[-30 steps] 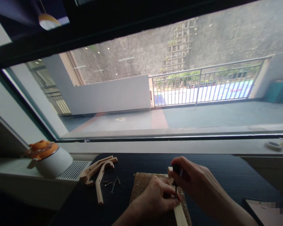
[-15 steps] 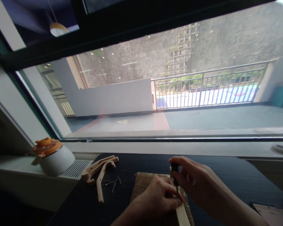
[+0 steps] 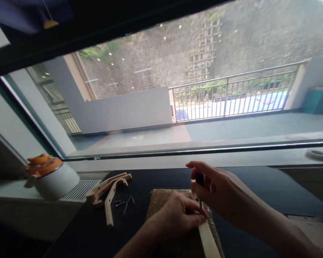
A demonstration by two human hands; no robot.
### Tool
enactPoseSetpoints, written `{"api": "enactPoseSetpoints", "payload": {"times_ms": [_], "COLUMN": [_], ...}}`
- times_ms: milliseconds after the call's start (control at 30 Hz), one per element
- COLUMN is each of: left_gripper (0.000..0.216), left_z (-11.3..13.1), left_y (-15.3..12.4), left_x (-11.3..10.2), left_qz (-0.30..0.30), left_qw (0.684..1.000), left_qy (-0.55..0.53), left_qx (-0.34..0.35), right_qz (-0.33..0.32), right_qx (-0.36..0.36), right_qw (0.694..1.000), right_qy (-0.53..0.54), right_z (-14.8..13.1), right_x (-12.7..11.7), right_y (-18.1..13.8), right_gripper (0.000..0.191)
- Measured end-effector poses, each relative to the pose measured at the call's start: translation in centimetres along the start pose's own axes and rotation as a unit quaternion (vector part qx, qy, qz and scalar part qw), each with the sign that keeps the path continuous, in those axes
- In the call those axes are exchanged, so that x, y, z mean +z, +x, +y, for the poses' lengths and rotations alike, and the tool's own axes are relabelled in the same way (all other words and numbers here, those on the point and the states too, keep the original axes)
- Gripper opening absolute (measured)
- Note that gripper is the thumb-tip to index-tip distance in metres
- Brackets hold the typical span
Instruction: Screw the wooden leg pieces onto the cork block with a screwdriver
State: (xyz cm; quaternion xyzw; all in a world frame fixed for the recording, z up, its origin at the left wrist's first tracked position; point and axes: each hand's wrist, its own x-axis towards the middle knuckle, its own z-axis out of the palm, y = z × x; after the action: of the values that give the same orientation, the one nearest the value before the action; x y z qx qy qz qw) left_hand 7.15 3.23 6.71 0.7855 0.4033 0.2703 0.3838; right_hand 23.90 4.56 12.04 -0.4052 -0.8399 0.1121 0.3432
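My right hand [image 3: 214, 184] grips the dark handle of a screwdriver [image 3: 200, 179], its index finger stretched out past the handle. The tool's shaft points down at a light wooden strip [image 3: 208, 238]; my fingers hide the tip. My left hand [image 3: 176, 213] is closed on the strip beside the shaft, thumb and fingers pinching it. Underneath lies a worn brown board [image 3: 158, 200]. To the left are curved wooden pieces with holes [image 3: 111, 202] and several small metal screws [image 3: 127, 204].
The dark table [image 3: 140, 229] stands against a window sill [image 3: 150, 163]. On the left ledge sits a white pot with an orange lid [image 3: 57, 181]. A roll of tape [image 3: 316, 154] lies on the sill at right. A flat pinkish item [image 3: 304, 229] rests at the table's right.
My right hand has turned about the screwdriver handle, its index finger now lifted and straighter. The left hand keeps its hold on the strip. The whole view has shifted slightly.
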Motion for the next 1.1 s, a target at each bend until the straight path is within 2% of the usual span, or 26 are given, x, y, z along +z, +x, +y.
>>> {"api": "enactPoseSetpoints", "payload": {"times_ms": [167, 333, 500, 633, 1100], "left_gripper": [0.016, 0.019, 0.021, 0.021, 0.018], "left_z": [-0.2, -0.7, -0.3, -0.1, -0.1], "left_y": [-0.1, -0.1, -0.2, -0.2, -0.1], "left_x": [0.0, 0.2, -0.7, -1.3, -1.2], "left_qz": [-0.001, -0.008, -0.040, -0.054, -0.055], "left_qw": [1.000, 1.000, 0.998, 0.996, 0.996], "left_qy": [0.006, -0.014, -0.046, -0.060, -0.064], "left_qx": [0.008, 0.020, -0.007, -0.042, -0.022], "right_qz": [-0.013, 0.004, 0.011, -0.013, -0.008], "right_qx": [-0.030, -0.024, -0.016, -0.016, -0.013], "right_qw": [0.998, 0.999, 0.998, 0.999, 0.999], "right_qy": [0.047, -0.034, -0.064, -0.043, -0.029], "right_z": [-0.2, 0.2, 0.1, 0.0, -0.3], "right_x": [-0.7, -0.8, -0.1, 0.1, -0.2], "right_y": [-0.2, 0.1, 0.3, 0.0, -0.3], "right_gripper": [0.023, 0.015, 0.016, 0.036, 0.028]}}
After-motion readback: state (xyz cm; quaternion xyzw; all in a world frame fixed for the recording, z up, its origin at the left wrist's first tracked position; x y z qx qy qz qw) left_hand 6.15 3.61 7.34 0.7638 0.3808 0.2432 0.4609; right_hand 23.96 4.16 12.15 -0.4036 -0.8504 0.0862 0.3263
